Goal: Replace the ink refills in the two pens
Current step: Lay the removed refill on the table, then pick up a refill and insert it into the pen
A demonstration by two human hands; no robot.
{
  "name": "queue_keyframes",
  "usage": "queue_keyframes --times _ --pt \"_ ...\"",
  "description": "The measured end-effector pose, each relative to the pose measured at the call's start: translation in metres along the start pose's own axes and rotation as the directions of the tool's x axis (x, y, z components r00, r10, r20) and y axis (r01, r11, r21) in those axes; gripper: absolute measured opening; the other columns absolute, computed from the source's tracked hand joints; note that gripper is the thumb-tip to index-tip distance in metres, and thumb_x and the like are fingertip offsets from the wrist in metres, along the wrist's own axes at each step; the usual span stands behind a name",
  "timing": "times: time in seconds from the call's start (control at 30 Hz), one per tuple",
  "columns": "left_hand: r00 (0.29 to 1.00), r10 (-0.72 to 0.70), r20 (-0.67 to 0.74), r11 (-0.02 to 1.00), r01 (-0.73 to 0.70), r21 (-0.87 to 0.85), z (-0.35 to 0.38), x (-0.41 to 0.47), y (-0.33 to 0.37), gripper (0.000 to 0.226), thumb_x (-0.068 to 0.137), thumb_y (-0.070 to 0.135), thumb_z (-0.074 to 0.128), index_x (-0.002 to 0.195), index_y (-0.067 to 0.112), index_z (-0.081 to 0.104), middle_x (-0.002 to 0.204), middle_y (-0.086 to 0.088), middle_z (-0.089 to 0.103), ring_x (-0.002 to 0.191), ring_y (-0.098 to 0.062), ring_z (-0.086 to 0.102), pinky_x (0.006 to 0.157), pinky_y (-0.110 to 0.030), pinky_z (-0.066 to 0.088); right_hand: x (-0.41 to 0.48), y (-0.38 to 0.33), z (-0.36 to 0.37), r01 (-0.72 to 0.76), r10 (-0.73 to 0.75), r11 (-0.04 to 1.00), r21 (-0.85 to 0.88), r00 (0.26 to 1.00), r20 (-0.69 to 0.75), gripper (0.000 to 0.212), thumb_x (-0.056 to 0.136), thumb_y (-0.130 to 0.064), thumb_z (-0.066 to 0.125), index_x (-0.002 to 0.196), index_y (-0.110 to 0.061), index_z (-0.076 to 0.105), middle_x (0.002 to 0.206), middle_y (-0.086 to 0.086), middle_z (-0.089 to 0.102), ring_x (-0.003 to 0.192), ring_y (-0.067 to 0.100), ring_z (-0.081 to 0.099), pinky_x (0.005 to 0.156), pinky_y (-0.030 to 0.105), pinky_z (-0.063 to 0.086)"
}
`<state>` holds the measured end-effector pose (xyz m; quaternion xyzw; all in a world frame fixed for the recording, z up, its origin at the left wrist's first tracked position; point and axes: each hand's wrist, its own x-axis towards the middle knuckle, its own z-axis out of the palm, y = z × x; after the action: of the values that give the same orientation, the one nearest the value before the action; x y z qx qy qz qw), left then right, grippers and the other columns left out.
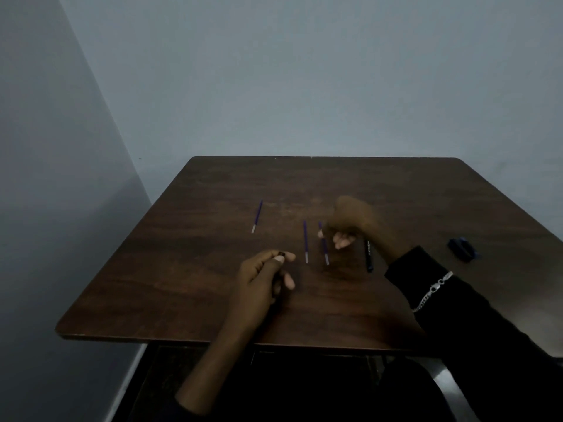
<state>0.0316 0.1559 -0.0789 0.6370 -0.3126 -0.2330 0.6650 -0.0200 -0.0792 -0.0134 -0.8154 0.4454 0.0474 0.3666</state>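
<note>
Three purple ink refills lie on the dark wooden table (182, 269): one apart at the left (257, 216), one in the middle (305, 242), and one to its right (324, 246). My right hand (350, 222) is blurred and pinches the upper part of that right refill with thumb and fingertips. My left hand (262, 275) is closed around a dark pen barrel (278, 280), whose end (281, 254) shows between thumb and forefinger. A black pen (369, 255) lies on the table just right of my right hand.
A small blue object (462, 249) rests near the table's right edge. A silver bracelet (432, 290) sits over my dark right sleeve. Pale walls stand behind and to the left of the table.
</note>
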Motion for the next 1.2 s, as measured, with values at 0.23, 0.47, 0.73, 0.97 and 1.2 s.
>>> queue_keyframes --times 0.23,0.47,0.73,0.97,1.2 --pt "1.0 -0.024 -0.006 0.999 0.024 0.026 0.004 -0.002 0.003 0.032 0.108 0.008 0.044 0.1 0.008 0.075 0.063 -0.008 0.067 0.052 -0.014 0.046 0.043 -0.022 0.032 0.007 -0.008 0.005 -0.112 0.113 0.993 -0.026 0.993 0.038 0.029 0.1 -0.009 0.063 0.074 0.004 0.062 0.065 0.013 0.069 0.043 0.016 0.065 0.06 0.025 0.059" --pt "1.0 -0.021 -0.002 0.999 0.021 0.025 0.005 -0.003 0.003 0.032 0.108 0.008 0.045 0.097 0.009 0.075 0.062 -0.008 0.067 0.05 -0.012 0.046 0.042 -0.019 0.033 -0.004 -0.018 0.007 -0.032 0.02 0.976 -0.214 0.998 -0.06 0.021 0.092 -0.015 0.065 0.071 -0.01 0.064 0.051 0.003 0.061 0.039 0.014 0.054 0.042 0.02 0.044" --pt "0.999 0.0 0.049 1.0 -0.001 0.022 0.012 -0.009 0.007 0.029 0.108 0.007 0.047 0.102 0.009 0.075 0.061 -0.002 0.066 0.051 -0.01 0.046 0.043 -0.019 0.033 -0.003 0.023 0.01 0.122 -0.051 0.969 0.213 0.949 -0.312 0.027 0.088 -0.024 0.073 0.072 -0.003 0.072 0.065 0.008 0.073 0.049 0.015 0.063 0.045 0.023 0.048" --pt "0.99 0.025 0.142 1.0 -0.024 -0.011 0.037 -0.013 0.014 0.028 0.108 0.007 0.048 0.102 0.013 0.075 0.061 0.001 0.067 0.05 -0.009 0.045 0.042 -0.019 0.032 -0.059 0.038 -0.007 0.505 -0.24 0.488 0.712 0.862 -0.447 0.007 0.092 0.001 0.066 0.09 -0.004 0.07 0.069 0.006 0.076 0.056 0.015 0.07 0.048 0.021 0.052" --pt "0.973 0.057 0.225 0.998 -0.054 -0.02 0.054 -0.018 0.015 0.024 0.11 0.012 0.048 0.109 0.012 0.072 0.065 0.001 0.069 0.052 -0.012 0.048 0.046 -0.02 0.036 -0.1 0.051 0.004 0.58 -0.304 0.208 0.787 0.803 -0.512 0.029 0.089 0.002 0.073 0.116 -0.008 0.069 0.094 0.015 0.081 0.084 0.029 0.08 0.064 0.023 0.061"
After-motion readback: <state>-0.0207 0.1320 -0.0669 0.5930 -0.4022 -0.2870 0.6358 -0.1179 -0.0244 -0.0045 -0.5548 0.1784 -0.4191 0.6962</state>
